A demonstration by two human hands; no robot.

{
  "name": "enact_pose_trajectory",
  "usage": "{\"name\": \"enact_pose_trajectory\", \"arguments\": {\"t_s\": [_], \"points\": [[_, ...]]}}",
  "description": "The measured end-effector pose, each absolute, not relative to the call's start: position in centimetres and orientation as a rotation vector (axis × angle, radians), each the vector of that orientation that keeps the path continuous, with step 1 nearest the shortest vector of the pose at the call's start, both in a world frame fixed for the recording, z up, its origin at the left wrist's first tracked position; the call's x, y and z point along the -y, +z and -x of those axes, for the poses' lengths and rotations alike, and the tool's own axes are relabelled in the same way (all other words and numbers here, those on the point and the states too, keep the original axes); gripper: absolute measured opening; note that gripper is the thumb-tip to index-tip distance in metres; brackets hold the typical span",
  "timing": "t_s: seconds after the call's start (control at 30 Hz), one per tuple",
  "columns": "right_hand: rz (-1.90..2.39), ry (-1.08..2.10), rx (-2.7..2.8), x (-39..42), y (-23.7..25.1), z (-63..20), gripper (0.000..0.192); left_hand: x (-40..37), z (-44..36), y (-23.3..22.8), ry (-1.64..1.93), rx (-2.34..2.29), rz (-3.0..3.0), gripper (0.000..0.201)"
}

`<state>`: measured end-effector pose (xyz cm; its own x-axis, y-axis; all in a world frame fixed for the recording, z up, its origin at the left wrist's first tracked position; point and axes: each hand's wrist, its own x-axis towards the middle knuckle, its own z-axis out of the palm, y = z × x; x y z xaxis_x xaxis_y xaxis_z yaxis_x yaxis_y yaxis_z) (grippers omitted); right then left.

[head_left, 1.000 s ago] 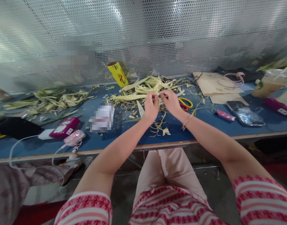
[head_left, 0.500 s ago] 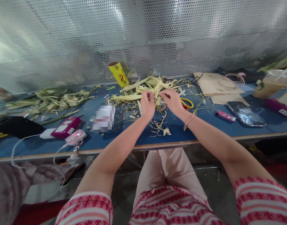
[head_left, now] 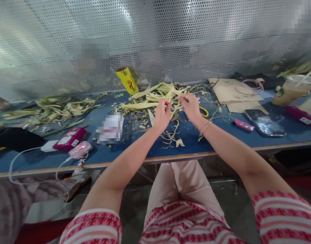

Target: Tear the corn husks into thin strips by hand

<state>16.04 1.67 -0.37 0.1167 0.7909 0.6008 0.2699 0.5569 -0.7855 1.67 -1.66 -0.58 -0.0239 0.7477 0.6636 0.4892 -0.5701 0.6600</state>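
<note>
Leaf strip (head_left: pixel 174 105): pale, thin, mostly hidden between the fingers, above the husk pile (head_left: pixel 155 96) at 12 o'clock. Left hand (head_left: pixel 161 113) and right hand (head_left: pixel 191 107), two in all, each pinch one end. Yellow scissors (head_left: pixel 204 111) half covered by the right hand. Bare blue table (head_left: pixel 135 149) lies toward the near edge at 6 o'clock. One phone (head_left: pixel 263 122) at 3 o'clock.

I have one view only, from the camera on the person's head. It looks forward and down over both forearms onto the blue surface (head_left: pixel 135 149), whose near edge crosses the middle of the frame. The perforated metal screen (head_left: pixel 196 44) closes off the far side. The lap fills the bottom; everything sits within arm's reach.
</note>
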Motion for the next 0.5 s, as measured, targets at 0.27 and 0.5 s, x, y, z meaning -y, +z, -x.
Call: {"name": "enact_pose_trajectory", "arguments": {"t_s": [0.27,0.5], "points": [[0.902,0.619,1.272,-2.67,-0.77,-16.24,0.021,1.74,-1.51,-0.65,1.632,-1.249,-2.041,0.012],[0.872,0.638,1.285,-1.82,0.06,-16.42,0.024,1.64,-1.37,-0.41,1.589,-1.222,-1.926,0.009]]}}
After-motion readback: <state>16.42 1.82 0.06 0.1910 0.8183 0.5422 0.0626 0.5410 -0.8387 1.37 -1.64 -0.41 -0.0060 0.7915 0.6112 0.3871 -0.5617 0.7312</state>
